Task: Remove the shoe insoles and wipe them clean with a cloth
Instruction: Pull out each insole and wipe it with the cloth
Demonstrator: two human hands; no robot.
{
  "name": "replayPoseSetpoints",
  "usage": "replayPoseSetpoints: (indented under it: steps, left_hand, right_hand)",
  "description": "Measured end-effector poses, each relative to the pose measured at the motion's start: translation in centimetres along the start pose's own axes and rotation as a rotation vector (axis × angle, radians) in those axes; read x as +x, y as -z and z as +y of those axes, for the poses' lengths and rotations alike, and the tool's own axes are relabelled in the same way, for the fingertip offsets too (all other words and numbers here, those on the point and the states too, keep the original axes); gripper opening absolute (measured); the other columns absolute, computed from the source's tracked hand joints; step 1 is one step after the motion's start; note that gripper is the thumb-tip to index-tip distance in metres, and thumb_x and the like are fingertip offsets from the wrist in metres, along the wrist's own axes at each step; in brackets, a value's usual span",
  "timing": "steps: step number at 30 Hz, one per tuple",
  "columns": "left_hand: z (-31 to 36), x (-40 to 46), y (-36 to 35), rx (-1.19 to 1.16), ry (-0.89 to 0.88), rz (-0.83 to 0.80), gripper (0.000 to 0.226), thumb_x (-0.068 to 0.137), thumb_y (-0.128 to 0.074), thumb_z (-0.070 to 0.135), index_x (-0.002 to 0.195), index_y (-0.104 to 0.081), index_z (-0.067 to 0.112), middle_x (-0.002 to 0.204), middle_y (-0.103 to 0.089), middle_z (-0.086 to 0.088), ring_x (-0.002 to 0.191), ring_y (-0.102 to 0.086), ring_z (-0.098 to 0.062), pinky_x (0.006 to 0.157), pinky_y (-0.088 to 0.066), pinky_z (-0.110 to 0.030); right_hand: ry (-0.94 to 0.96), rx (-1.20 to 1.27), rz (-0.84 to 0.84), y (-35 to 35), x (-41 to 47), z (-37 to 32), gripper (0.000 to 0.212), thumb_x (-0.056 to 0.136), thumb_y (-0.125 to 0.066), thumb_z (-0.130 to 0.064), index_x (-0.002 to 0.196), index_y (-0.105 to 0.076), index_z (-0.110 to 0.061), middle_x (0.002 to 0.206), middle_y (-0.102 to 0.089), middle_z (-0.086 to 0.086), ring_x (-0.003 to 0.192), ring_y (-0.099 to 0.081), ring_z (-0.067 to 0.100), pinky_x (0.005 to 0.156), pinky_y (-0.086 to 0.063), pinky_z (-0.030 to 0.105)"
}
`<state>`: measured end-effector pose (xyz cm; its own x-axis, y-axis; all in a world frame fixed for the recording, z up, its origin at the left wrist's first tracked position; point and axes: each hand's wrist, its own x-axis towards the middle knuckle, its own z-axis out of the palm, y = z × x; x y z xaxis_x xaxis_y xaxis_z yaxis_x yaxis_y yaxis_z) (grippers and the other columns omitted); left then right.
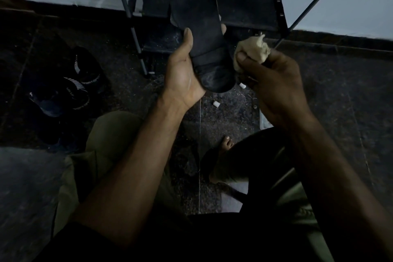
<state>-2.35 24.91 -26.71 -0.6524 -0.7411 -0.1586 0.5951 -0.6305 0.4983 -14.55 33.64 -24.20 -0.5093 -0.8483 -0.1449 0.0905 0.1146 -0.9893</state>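
Dark speckled floor [331, 91] under us, pretty dim room, with a metal shoe rack [244, 0] against the pale wall; its fabric shelves look dusty and we can't make out anything sitting on them. Our left hand [182, 72] is wrapped around the heel end of a black insole [195, 19], thumb up along its edge, toe end pointing at the rack. Our right hand [270, 78] pinches a bunched beige cloth [253, 51] just beside the insole. Black sneakers [70, 85] lie on the floor off to the left, well apart.
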Motion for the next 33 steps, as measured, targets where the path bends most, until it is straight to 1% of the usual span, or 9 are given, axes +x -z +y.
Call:
replayPoseSetpoints:
  steps: [2,5,9,14,16,21,24,29,33]
  left_hand:
    - [-0.2,0.2,0.1,-0.006,-0.007,-0.025,0.051,0.107,-0.016,0.035,0.135,-0.044,0.003,0.117,-0.069,-0.006,0.108,-0.064,-0.015,0.105,-0.043,-0.040]
    - [-0.5,0.3,0.0,-0.021,-0.012,-0.068,0.053,0.107,-0.015,0.034,0.145,-0.031,0.001,0.150,-0.042,-0.011,0.125,-0.050,-0.018,0.106,-0.043,-0.037]
    - [-1.0,0.2,-0.1,0.020,0.019,-0.104,0.056,0.106,-0.013,0.034,0.148,-0.026,0.000,0.158,-0.025,-0.014,0.145,-0.028,-0.021,0.117,-0.029,-0.037]
    - [-1.5,0.2,-0.2,-0.048,-0.002,-0.114,0.052,0.107,-0.011,0.033,0.149,-0.025,0.006,0.155,-0.029,-0.013,0.129,-0.047,-0.023,0.106,-0.042,-0.037]
    - [-1.3,0.2,-0.2,-0.055,-0.021,-0.115,0.052,0.107,-0.011,0.032,0.151,-0.020,0.006,0.156,-0.026,-0.015,0.135,-0.042,-0.027,0.107,-0.041,-0.039]
    - [-0.8,0.2,-0.2,-0.087,-0.018,-0.078,0.056,0.107,-0.013,0.037,0.150,-0.023,0.003,0.155,-0.030,-0.019,0.143,-0.031,-0.030,0.116,-0.029,-0.044]
    - [-0.6,0.3,0.0,-0.077,-0.017,-0.078,0.062,0.105,-0.011,0.045,0.150,-0.023,0.004,0.155,-0.031,-0.017,0.143,-0.032,-0.028,0.116,-0.030,-0.042]
    - [-0.5,0.1,-0.2,-0.080,-0.002,-0.067,0.063,0.105,-0.010,0.045,0.150,-0.023,0.003,0.155,-0.030,-0.018,0.143,-0.031,-0.029,0.106,-0.037,-0.033]
    - [-0.6,-0.1,-0.5,-0.072,0.032,-0.102,0.064,0.104,-0.009,0.047,0.145,-0.033,0.005,0.152,-0.037,-0.014,0.141,-0.035,-0.024,0.107,-0.036,-0.038]
  right_hand:
    - [0.009,-0.039,-0.033,-0.4,-0.5,0.3,0.016,0.087,-0.066,-0.003,0.099,-0.068,-0.014,0.093,-0.073,0.000,0.090,-0.068,0.016,0.083,-0.057,0.032]
    - [0.059,-0.088,-0.053,-1.2,-0.6,0.5,0.016,0.085,-0.067,0.001,0.100,-0.069,-0.006,0.096,-0.072,0.008,0.094,-0.069,0.022,0.085,-0.058,0.036]
    - [0.062,-0.103,-0.022,-1.8,-0.1,0.5,0.018,0.084,-0.067,0.002,0.102,-0.068,-0.001,0.099,-0.072,0.010,0.097,-0.069,0.024,0.087,-0.057,0.034]
    - [0.093,-0.115,0.030,-2.2,0.4,0.3,0.014,0.085,-0.069,-0.001,0.099,-0.069,-0.002,0.095,-0.073,0.007,0.091,-0.071,0.018,0.082,-0.058,0.029]
    - [0.155,-0.185,0.062,-2.3,0.7,0.3,0.013,0.084,-0.071,-0.004,0.098,-0.070,-0.005,0.092,-0.073,0.001,0.088,-0.071,0.014,0.079,-0.058,0.026]
    - [0.462,-0.613,0.158,-2.8,1.0,0.8,0.013,0.085,-0.072,-0.022,0.094,-0.074,-0.013,0.087,-0.069,-0.003,0.079,-0.063,0.008,0.068,-0.052,0.021]
    - [0.598,-0.790,0.158,-3.2,0.0,1.1,0.010,0.088,-0.067,-0.016,0.092,-0.073,-0.010,0.086,-0.066,0.002,0.075,-0.057,0.010,0.064,-0.045,0.018]
    - [0.602,-0.852,0.026,-4.3,-1.5,1.9,0.016,0.086,-0.062,-0.008,0.097,-0.073,-0.007,0.090,-0.067,0.007,0.081,-0.059,0.016,0.069,-0.042,0.018]
    - [0.598,-0.880,0.037,-4.0,-0.9,1.3,0.016,0.087,-0.058,-0.009,0.097,-0.071,-0.005,0.091,-0.066,0.010,0.077,-0.057,0.018,0.066,-0.046,0.028]
